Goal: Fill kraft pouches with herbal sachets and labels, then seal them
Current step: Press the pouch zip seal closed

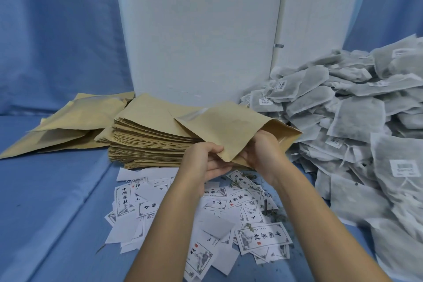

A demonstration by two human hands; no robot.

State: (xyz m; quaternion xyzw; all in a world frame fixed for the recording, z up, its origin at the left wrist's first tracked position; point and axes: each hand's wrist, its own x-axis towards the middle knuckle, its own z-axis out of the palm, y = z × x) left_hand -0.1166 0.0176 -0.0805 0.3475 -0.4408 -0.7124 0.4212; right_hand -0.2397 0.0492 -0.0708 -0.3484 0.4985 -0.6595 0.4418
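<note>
Labels [263, 239] scattered | left hand [203, 162] pinches pouch [224, 128] | right hand [263, 153] seemingly grips its mouth

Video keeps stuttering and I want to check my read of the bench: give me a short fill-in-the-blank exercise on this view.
The left hand and right hand together grip ____ kraft pouch. The sachet heap lies on the person's ____ side. The printed labels lie scattered on ____ cloth.
Missing words: one; right; blue.
</note>
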